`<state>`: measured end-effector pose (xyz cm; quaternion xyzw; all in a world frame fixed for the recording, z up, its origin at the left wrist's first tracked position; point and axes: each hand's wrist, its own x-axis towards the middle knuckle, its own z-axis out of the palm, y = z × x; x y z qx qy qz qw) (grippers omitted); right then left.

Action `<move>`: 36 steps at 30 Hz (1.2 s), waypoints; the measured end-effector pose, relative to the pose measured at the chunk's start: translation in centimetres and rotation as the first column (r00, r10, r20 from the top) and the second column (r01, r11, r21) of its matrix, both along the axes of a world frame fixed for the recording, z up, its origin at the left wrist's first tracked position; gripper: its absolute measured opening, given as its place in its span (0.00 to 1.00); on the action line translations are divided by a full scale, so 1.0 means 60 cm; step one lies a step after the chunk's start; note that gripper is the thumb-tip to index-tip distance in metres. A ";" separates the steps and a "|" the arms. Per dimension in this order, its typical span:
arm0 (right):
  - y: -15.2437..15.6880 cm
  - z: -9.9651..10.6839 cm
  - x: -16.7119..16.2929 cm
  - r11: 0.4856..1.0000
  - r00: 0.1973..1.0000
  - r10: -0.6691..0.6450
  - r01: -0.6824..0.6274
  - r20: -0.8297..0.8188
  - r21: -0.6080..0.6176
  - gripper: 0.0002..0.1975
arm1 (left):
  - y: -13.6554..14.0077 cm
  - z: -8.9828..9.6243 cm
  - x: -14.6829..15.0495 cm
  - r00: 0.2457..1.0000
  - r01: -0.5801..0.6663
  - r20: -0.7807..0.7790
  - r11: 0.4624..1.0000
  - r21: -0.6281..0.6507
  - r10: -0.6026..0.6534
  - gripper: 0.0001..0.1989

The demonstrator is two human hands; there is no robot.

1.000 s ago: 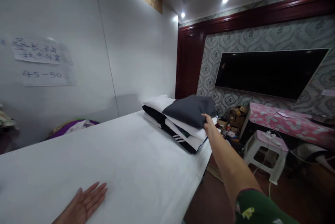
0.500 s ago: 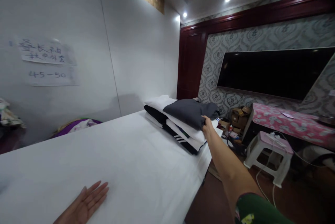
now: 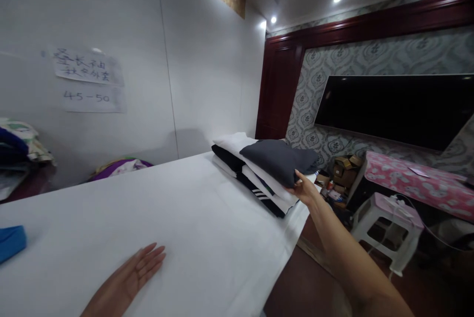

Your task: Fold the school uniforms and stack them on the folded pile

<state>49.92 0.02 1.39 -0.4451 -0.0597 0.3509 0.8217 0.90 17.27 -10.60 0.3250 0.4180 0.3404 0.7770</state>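
Observation:
A stack of folded clothes lies at the far right of the white-covered table (image 3: 155,213). It has white and black pieces, one black with white stripes (image 3: 263,197). On top is a dark grey folded garment (image 3: 274,156). My right hand (image 3: 305,189) is closed on the near right edge of that garment, with some fingertips hidden beneath it. At the front of the table my left hand (image 3: 142,267) is open and empty, palm turned to the right with fingers stretched out. A piece of blue cloth (image 3: 12,243) shows at the left edge of the view.
Behind the table stands a pale wall with handwritten paper signs (image 3: 89,80). Clothes (image 3: 27,144) and a purple-rimmed bundle (image 3: 122,168) sit beyond the far edge. To the right are a stool (image 3: 388,223), cardboard boxes (image 3: 346,174), a pink-covered cabinet (image 3: 407,174) and a television (image 3: 396,109).
The view has swung slightly left, bringing the blue cloth into sight. My right hand stays at the grey garment's edge, its fingers now lower around it. My left hand remains open.

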 end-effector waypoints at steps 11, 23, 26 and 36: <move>0.006 -0.004 -0.025 0.997 0.993 -0.055 0.050 0.106 0.054 0.14 | -0.005 0.004 -0.001 0.999 0.011 0.047 0.999 0.033 -0.013 0.26; -0.084 -0.018 -0.172 0.944 0.868 0.328 -0.297 0.372 -0.142 0.24 | -0.010 0.009 -0.002 0.997 0.001 0.071 1.000 0.004 -0.001 0.29; -0.065 0.019 -0.184 0.963 0.712 0.268 -0.225 0.649 -0.151 0.26 | -0.010 0.008 -0.002 0.997 0.006 0.079 1.000 0.004 -0.006 0.28; 0.117 0.136 -0.007 0.800 -0.199 0.312 0.582 0.929 -0.144 0.24 | -0.018 0.008 -0.001 0.995 0.021 0.101 0.999 0.046 -0.026 0.19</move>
